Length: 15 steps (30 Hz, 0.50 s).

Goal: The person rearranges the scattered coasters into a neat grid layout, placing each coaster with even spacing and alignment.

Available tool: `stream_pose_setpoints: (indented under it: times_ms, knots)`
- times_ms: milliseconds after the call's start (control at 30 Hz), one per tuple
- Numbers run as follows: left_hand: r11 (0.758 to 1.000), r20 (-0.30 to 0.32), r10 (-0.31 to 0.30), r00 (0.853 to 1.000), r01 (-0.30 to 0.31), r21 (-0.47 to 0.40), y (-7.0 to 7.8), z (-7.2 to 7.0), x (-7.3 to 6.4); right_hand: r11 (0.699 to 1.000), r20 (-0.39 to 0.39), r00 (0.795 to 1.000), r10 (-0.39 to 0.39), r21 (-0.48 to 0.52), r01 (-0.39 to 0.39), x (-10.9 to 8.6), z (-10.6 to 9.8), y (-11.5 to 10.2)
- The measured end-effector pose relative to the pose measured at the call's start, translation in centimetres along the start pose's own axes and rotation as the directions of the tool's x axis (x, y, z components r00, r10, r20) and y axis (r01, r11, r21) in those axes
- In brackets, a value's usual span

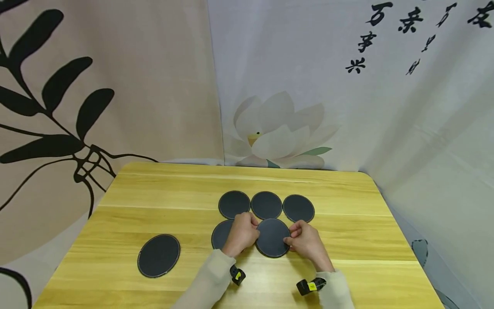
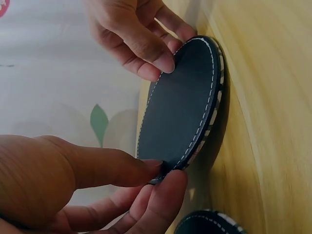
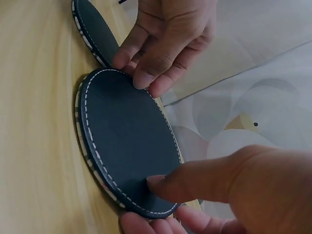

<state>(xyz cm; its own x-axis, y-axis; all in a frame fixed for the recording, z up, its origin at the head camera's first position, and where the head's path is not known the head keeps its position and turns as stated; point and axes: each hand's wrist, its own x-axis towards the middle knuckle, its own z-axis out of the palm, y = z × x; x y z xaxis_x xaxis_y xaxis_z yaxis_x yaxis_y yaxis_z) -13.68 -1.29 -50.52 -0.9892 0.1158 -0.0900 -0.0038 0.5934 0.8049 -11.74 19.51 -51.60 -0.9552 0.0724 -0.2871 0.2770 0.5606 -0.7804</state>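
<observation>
A round black coaster (image 1: 273,238) with white edge stitching is held between both hands, just above the wooden table. My left hand (image 1: 242,234) pinches its left edge, thumb on top and fingers beneath. On the opposite edge, my right hand (image 1: 307,243) pinches it the same way, as the right wrist view shows with the thumb (image 3: 195,180) on the upper face. Another black coaster (image 1: 221,234) lies partly hidden behind the left hand. Beyond the hands, three more coasters (image 1: 266,205) lie in a row, edge to edge.
A separate black coaster (image 1: 159,255) lies at the left of the wooden table (image 1: 366,240). Behind the table hangs a pale printed cloth (image 1: 162,86) with leaves, a lotus and black characters. Small black devices (image 1: 308,286) are strapped to the wrists.
</observation>
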Motion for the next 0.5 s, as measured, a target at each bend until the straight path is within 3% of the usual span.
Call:
stream_pose_setpoints:
  times_ms: [500]
  knots:
    - [0.997, -0.029, 0.057, 0.998, -0.056, 0.048, -0.36, 0.24, -0.28, 0.997, 0.005, 0.999, -0.042, -0.068, 0.042, 0.22, 0.65, -0.47]
